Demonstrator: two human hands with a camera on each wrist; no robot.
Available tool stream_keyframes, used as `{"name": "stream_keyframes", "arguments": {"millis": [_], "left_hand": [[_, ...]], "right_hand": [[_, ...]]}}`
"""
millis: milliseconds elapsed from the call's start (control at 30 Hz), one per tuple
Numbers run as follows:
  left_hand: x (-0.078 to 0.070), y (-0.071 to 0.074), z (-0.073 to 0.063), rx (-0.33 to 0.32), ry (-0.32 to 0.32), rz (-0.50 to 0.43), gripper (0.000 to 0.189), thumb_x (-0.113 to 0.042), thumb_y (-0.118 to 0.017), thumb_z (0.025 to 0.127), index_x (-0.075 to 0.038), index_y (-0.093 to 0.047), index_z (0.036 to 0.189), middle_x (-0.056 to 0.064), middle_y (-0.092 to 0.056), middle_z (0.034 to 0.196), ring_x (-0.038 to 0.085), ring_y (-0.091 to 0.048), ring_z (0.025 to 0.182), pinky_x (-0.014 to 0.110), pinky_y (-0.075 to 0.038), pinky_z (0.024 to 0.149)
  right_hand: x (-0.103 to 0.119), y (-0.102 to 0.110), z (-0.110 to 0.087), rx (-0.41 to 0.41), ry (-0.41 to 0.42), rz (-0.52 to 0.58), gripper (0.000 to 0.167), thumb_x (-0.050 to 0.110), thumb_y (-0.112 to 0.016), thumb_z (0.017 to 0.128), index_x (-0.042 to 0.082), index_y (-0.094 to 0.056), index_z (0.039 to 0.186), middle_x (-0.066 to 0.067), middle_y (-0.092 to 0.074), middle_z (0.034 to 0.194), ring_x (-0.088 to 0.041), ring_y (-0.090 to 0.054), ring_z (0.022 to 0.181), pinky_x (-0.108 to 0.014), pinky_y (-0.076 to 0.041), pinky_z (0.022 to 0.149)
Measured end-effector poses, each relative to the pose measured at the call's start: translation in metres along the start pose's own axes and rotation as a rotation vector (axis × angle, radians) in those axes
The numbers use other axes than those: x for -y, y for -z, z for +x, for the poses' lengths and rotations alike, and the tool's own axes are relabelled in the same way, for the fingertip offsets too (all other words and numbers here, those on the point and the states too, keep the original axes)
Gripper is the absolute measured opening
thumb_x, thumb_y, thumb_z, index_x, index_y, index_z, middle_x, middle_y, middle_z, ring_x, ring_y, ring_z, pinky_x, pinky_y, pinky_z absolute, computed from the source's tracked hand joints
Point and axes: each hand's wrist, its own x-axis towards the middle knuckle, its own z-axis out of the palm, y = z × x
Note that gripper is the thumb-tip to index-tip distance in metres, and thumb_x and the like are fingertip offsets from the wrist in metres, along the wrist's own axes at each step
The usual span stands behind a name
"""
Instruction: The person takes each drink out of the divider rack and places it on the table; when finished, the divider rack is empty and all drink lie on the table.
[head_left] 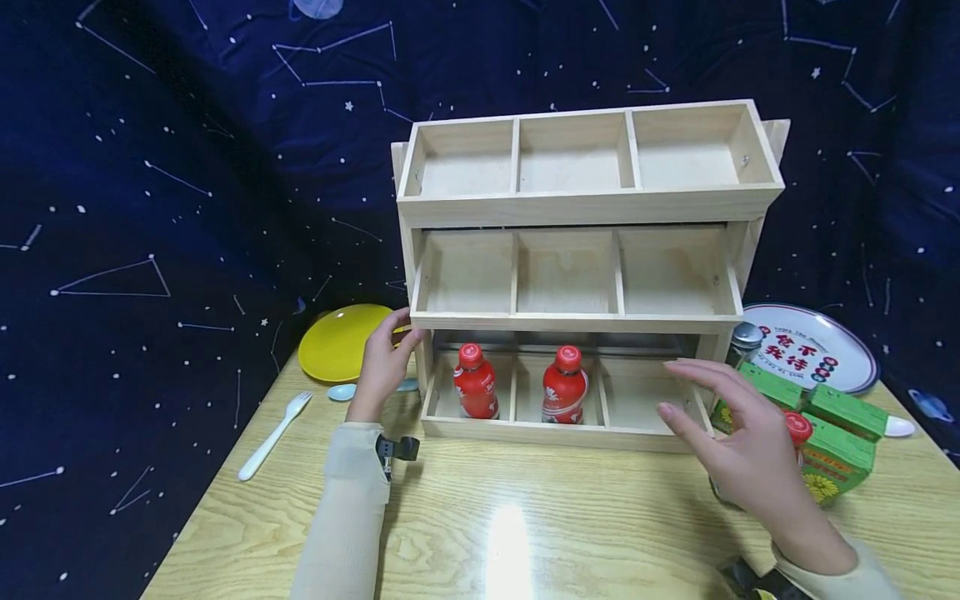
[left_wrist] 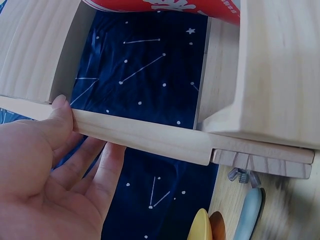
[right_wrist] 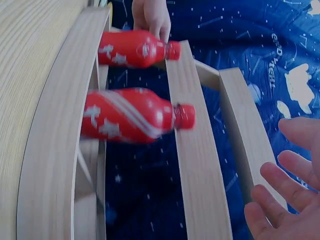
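Note:
A wooden three-tier rack [head_left: 573, 323] with divided compartments stands on the table. My left hand [head_left: 386, 362] grips its left side post, thumb on one side and fingers on the other, as the left wrist view shows at the side post [left_wrist: 140, 131]. My right hand [head_left: 750, 454] hovers by the right end of the bottom tier, fingers spread and nothing held. One red bottle [head_left: 476, 383] is upright in the bottom left compartment. Another red bottle [head_left: 566, 387] stands in the bottom middle one. Partly hidden behind my right hand is a third bottle's red cap [head_left: 798, 427].
Right of the rack are green cartons [head_left: 840, 446], a jar with a metal lid [head_left: 746, 337] and a white plate with red lettering [head_left: 806, 346]. On the left are a yellow plate [head_left: 337, 342], a white fork [head_left: 274, 436] and a blue spoon [head_left: 342, 392]. A starry dark cloth [head_left: 187, 208] hangs behind.

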Motion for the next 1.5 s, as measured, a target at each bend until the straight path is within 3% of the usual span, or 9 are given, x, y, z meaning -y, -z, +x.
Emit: {"name": "stream_keyframes", "arguments": {"millis": [200, 367, 467, 633, 833, 1033, 1500], "left_hand": [[-0.001, -0.002, 0.001, 0.009, 0.001, -0.005, 0.046, -0.032, -0.058, 0.099, -0.013, -0.051, 0.141, 0.011, -0.055, 0.136, 0.031, -0.058, 0.119, 0.044, -0.05, 0.099], [-0.002, -0.001, 0.0, -0.006, 0.029, -0.007, 0.044, -0.03, -0.059, 0.099, -0.014, -0.052, 0.14, 0.01, -0.056, 0.135, 0.032, -0.057, 0.119, 0.045, -0.05, 0.099], [-0.002, -0.001, 0.0, -0.01, 0.025, -0.008, 0.043, -0.028, -0.059, 0.099, -0.013, -0.053, 0.139, 0.01, -0.056, 0.134, 0.032, -0.058, 0.118, 0.045, -0.05, 0.099], [-0.001, 0.0, 0.001, 0.001, -0.01, -0.01, 0.045, -0.028, -0.06, 0.099, -0.011, -0.052, 0.14, 0.012, -0.056, 0.135, 0.032, -0.058, 0.118, 0.044, -0.051, 0.098], [0.0, 0.0, 0.001, -0.009, -0.015, -0.019, 0.045, -0.027, -0.061, 0.098, -0.009, -0.053, 0.139, 0.013, -0.057, 0.133, 0.033, -0.06, 0.115, 0.044, -0.051, 0.097], [0.0, 0.001, 0.001, -0.004, 0.002, -0.003, 0.046, -0.03, -0.06, 0.098, -0.012, -0.053, 0.14, 0.01, -0.057, 0.134, 0.031, -0.059, 0.117, 0.043, -0.051, 0.098], [0.001, 0.001, 0.001, 0.001, -0.012, -0.011, 0.048, -0.032, -0.06, 0.098, -0.011, -0.052, 0.14, 0.011, -0.056, 0.135, 0.031, -0.059, 0.117, 0.043, -0.051, 0.098]], "right_hand": [[-0.004, -0.034, 0.013, 0.051, 0.046, 0.017, 0.054, -0.007, -0.083, 0.072, 0.007, -0.068, 0.122, -0.005, -0.065, 0.122, -0.008, -0.056, 0.114, -0.014, -0.043, 0.096], [-0.009, -0.06, 0.022, 0.094, -0.014, -0.015, 0.05, 0.001, -0.083, 0.077, 0.007, -0.066, 0.124, -0.002, -0.063, 0.125, -0.014, -0.056, 0.112, -0.013, -0.044, 0.092], [-0.01, -0.073, 0.028, 0.115, -0.048, 0.011, 0.052, 0.003, -0.083, 0.079, 0.006, -0.064, 0.127, -0.003, -0.061, 0.128, -0.018, -0.057, 0.114, -0.021, -0.048, 0.094], [-0.015, -0.092, 0.035, 0.162, -0.107, 0.083, 0.053, 0.002, -0.08, 0.081, 0.005, -0.061, 0.131, -0.005, -0.058, 0.13, -0.022, -0.059, 0.112, -0.045, -0.053, 0.091], [-0.021, -0.106, 0.036, 0.236, -0.222, 0.122, 0.046, 0.007, -0.076, 0.087, 0.011, -0.059, 0.13, -0.007, -0.063, 0.115, -0.024, -0.064, 0.091, -0.043, -0.061, 0.07], [-0.027, -0.114, 0.033, 0.207, -0.223, 0.136, 0.045, 0.006, -0.075, 0.088, 0.013, -0.059, 0.13, -0.009, -0.065, 0.111, -0.023, -0.064, 0.083, -0.041, -0.061, 0.067], [-0.024, -0.106, 0.034, 0.089, -0.115, 0.11, 0.046, -0.004, -0.081, 0.078, 0.009, -0.067, 0.12, -0.008, -0.069, 0.111, -0.021, -0.065, 0.095, -0.043, -0.06, 0.077]]}}
